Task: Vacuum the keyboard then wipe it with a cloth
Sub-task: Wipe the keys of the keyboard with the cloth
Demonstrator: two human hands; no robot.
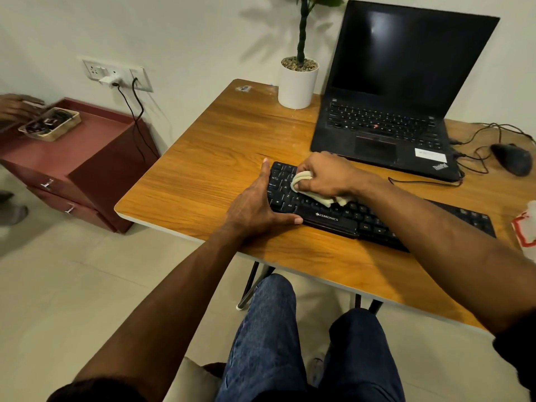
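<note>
The keyboard (348,216), lying near the table's (203,158) front edge, is being braced at its left end by the flat, open left hand (255,204), while a cloth (316,192) is being gripped and pressed onto the keys by the curled right hand (327,175), with bare tabletop being left beyond the left hand.

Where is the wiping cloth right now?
In the head view, the cloth is bunched in the right hand, pressed on the left end of the black keyboard, just in front of the laptop.
</note>
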